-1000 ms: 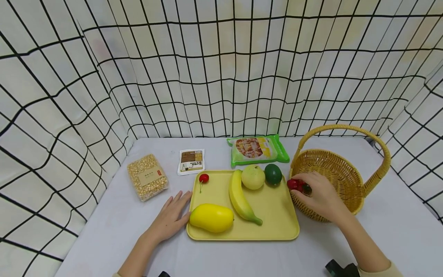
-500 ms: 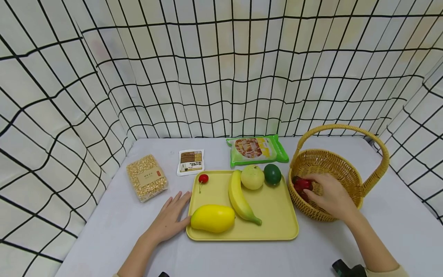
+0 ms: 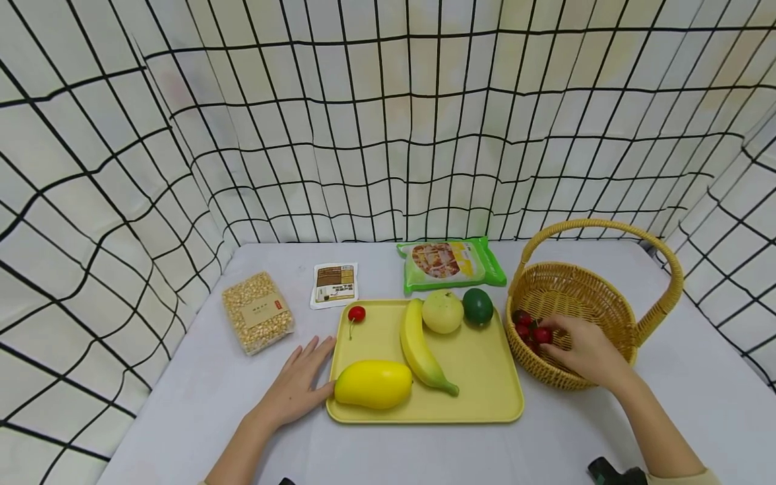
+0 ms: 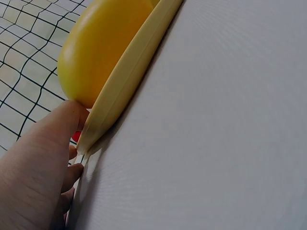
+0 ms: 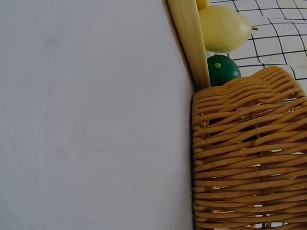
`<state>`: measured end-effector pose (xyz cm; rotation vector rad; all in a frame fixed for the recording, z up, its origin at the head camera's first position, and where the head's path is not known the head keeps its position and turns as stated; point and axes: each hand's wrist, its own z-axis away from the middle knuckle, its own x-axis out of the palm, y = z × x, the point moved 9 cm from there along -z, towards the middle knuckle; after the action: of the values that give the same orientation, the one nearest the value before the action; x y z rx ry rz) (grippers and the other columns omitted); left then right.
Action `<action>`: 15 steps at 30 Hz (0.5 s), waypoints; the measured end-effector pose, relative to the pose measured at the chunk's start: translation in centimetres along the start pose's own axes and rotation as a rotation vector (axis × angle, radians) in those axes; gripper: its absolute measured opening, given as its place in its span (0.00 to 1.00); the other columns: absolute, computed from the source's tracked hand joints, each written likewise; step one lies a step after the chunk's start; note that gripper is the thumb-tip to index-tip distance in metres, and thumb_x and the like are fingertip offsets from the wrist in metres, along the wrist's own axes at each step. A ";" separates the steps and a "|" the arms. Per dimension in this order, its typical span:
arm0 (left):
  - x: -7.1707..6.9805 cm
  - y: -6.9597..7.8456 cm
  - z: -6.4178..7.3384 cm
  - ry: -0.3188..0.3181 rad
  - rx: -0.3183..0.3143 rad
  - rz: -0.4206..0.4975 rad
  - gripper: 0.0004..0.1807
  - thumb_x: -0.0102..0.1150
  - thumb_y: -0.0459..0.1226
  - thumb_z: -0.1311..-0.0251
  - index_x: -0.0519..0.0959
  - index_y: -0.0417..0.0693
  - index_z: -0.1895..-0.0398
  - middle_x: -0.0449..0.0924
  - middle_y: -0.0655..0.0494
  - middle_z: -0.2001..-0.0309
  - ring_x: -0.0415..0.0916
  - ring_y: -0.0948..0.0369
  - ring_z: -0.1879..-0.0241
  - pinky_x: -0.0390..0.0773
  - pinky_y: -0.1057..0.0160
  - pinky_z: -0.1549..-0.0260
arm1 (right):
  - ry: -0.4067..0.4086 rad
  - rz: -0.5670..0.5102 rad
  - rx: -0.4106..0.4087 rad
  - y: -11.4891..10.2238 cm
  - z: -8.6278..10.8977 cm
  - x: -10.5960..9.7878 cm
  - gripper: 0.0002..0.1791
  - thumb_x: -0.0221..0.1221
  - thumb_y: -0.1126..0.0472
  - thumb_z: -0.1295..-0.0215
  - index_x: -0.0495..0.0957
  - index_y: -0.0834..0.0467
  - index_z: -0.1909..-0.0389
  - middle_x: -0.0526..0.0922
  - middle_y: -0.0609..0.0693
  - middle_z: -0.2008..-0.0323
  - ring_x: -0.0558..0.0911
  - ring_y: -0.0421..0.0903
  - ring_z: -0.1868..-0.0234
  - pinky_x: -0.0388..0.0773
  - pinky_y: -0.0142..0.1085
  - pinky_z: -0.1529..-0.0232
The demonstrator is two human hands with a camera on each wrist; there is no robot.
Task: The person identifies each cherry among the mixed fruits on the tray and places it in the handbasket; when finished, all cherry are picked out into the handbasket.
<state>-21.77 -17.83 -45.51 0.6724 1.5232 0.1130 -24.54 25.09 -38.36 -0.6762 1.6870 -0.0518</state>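
My right hand point(image 3: 582, 347) reaches into the yellow wicker basket point(image 3: 612, 306), thumb and fingers around a red cherry point(image 3: 541, 335). Several dark red cherries point(image 3: 521, 323) lie beside it against the basket's left wall. In the right wrist view the basket's woven side point(image 5: 249, 167) hides this hand. My left hand point(image 3: 297, 384) lies with fingers extended at the left edge of the yellow tray point(image 3: 485, 397). Its thumb touches the tray's rim beside a yellow mango point(image 3: 372, 384), as the left wrist view of the mango point(image 4: 103, 48) and the tray's edge point(image 4: 120, 81) also shows.
On the tray lie a single cherry point(image 3: 356, 314), a banana point(image 3: 421, 347), a pale green pear-like fruit point(image 3: 442, 312) and a dark green fruit point(image 3: 477, 306). Behind it are a green food packet point(image 3: 451, 263) and a small sachet point(image 3: 335, 284). A kernel bag point(image 3: 257, 312) lies left; netting point(image 3: 412, 121) surrounds the table.
My right hand has carried red cherries from over the basket's left rim down inside, then shifted slightly right, leaving more cherries visible. The left hand stays at the tray.
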 end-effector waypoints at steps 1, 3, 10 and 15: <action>0.0 0.0 0.0 -0.001 0.000 0.000 0.39 0.55 0.51 0.43 0.56 0.48 0.31 0.55 0.54 0.32 0.45 0.53 0.31 0.39 0.50 0.34 | -0.008 -0.004 0.001 0.1 0.0 0.1 0.16 0.65 0.64 0.48 0.77 0.60 0.57 0.81 0.51 0.64 0.79 0.51 0.63 0.78 0.45 0.66; 0.0 0.0 0.0 0.000 0.002 0.002 0.39 0.55 0.51 0.43 0.56 0.48 0.31 0.55 0.54 0.32 0.45 0.53 0.31 0.39 0.51 0.34 | -0.019 -0.013 0.002 0.2 0.0 0.3 0.16 0.65 0.64 0.48 0.77 0.60 0.57 0.81 0.51 0.64 0.78 0.50 0.63 0.78 0.45 0.66; 0.0 0.1 0.0 0.006 0.006 0.006 0.39 0.55 0.51 0.43 0.56 0.47 0.31 0.55 0.54 0.32 0.45 0.53 0.31 0.39 0.50 0.34 | -0.039 -0.024 0.004 0.5 0.0 0.6 0.16 0.64 0.65 0.48 0.77 0.60 0.57 0.81 0.51 0.62 0.78 0.50 0.63 0.77 0.43 0.66; 0.0 0.1 0.1 0.006 0.006 0.002 0.39 0.55 0.51 0.43 0.56 0.48 0.31 0.55 0.54 0.32 0.45 0.54 0.31 0.39 0.50 0.34 | -0.033 -0.018 -0.019 0.3 0.0 0.7 0.14 0.65 0.66 0.49 0.79 0.59 0.59 0.81 0.49 0.64 0.78 0.48 0.64 0.77 0.42 0.67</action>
<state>-21.70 -17.79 -45.50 0.6783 1.5295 0.1123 -24.76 25.06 -39.06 -0.7032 1.6513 -0.0373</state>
